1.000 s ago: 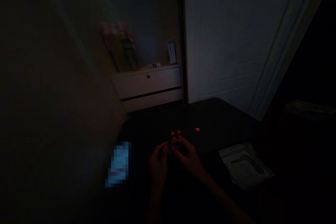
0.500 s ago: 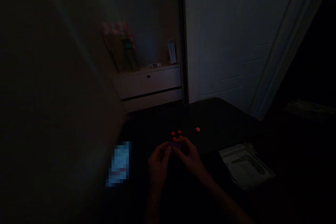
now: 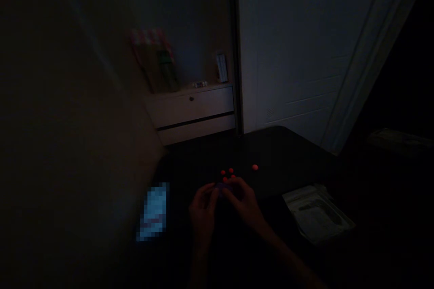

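In dim light, a small purple piece, soft-looking and of unclear kind, sits between the fingertips of both hands. My left hand pinches its left side, thumb and fingers bent. From the right, my right hand grips it with the thumb below and the index finger arched over. Just beyond the fingers lie several small red balls, among them a red ball on the black table. A larger, paler pinkish-red ball rests apart from them, farther right. My fingers partly hide the purple piece.
A bright, blurred-out screen glows at the left. At the table's right front edge lies a clear-looking flat packet. Behind stand a drawer cabinet, a green-lidded bottle and a white door.
My left hand has shifted slightly left, and more of the purple piece shows between the fingers. The red balls stay where they were.
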Tool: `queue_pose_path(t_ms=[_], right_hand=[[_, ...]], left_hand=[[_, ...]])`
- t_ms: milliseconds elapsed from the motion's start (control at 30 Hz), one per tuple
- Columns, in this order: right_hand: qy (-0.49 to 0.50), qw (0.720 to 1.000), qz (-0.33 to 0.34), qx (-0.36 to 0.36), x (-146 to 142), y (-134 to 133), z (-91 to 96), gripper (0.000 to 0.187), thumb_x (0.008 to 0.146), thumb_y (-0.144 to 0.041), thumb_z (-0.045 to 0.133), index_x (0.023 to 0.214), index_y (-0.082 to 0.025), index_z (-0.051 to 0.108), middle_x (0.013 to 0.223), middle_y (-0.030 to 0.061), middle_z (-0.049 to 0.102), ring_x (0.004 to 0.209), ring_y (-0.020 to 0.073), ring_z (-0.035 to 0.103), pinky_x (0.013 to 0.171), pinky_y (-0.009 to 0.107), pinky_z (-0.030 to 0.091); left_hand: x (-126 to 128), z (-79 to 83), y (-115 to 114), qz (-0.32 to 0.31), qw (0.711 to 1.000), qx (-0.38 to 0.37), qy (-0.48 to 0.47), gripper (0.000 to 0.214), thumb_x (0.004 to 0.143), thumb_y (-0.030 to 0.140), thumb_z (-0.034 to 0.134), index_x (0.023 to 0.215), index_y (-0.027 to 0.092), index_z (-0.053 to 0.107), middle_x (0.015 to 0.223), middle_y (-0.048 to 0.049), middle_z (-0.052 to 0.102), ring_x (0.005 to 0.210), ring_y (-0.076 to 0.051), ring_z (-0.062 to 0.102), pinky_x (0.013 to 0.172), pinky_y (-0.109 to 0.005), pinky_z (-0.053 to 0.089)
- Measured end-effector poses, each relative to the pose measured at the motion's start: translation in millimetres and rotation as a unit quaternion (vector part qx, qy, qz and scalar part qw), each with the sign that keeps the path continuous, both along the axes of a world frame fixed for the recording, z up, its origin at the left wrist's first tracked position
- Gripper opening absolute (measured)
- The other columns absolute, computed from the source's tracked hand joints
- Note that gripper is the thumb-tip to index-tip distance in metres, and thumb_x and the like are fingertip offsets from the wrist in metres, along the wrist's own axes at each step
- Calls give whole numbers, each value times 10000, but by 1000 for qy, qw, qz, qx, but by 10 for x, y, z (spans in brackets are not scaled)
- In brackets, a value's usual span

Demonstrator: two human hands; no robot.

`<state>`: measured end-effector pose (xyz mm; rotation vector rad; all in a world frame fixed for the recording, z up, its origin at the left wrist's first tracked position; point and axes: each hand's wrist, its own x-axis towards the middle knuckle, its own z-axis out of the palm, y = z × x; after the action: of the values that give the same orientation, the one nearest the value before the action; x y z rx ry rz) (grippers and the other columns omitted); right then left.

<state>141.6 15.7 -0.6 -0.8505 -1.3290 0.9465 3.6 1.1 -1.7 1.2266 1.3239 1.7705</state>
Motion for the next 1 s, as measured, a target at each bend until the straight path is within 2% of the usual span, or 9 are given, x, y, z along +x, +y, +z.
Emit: queue_pose_path(t_ms=[133,333,700,1000], right_hand=[[16,1000,-13,3,3,11,-23,207,886,-385,753,1015,-228,713,1028,51,760,975,238,718,887,353,561],[39,999,-10,-10,5,33,-71,230,900,-406,746,1045,-236,692,1090,65,756,1038,256,711,934,377,552],[43,999,-12,-16,-4,1,-32,275,874,-457,763,1025,-236,698,1054,66,772,964,251,736,865,367,589],[47,999,-18,-18,-2,-14,-2,286,862,-465,776,1015,-233,710,1041,67,776,972,258,735,878,377,591]], left_hand=[[-14,-48,15,7,1000,2,30,364,772,494,825,931,168,797,960,-112,820,919,-274,787,861,-398,639],[-60,-77,15,-45,997,7,66,320,827,436,794,1037,196,821,1098,-112,814,1029,-280,772,957,-406,611],[-70,-29,-1,-33,996,28,83,260,858,430,769,985,215,839,1006,-82,799,959,-240,753,881,-338,603],[-67,25,-15,-24,998,11,61,317,859,474,734,971,192,824,994,-96,807,962,-260,755,895,-379,602]])
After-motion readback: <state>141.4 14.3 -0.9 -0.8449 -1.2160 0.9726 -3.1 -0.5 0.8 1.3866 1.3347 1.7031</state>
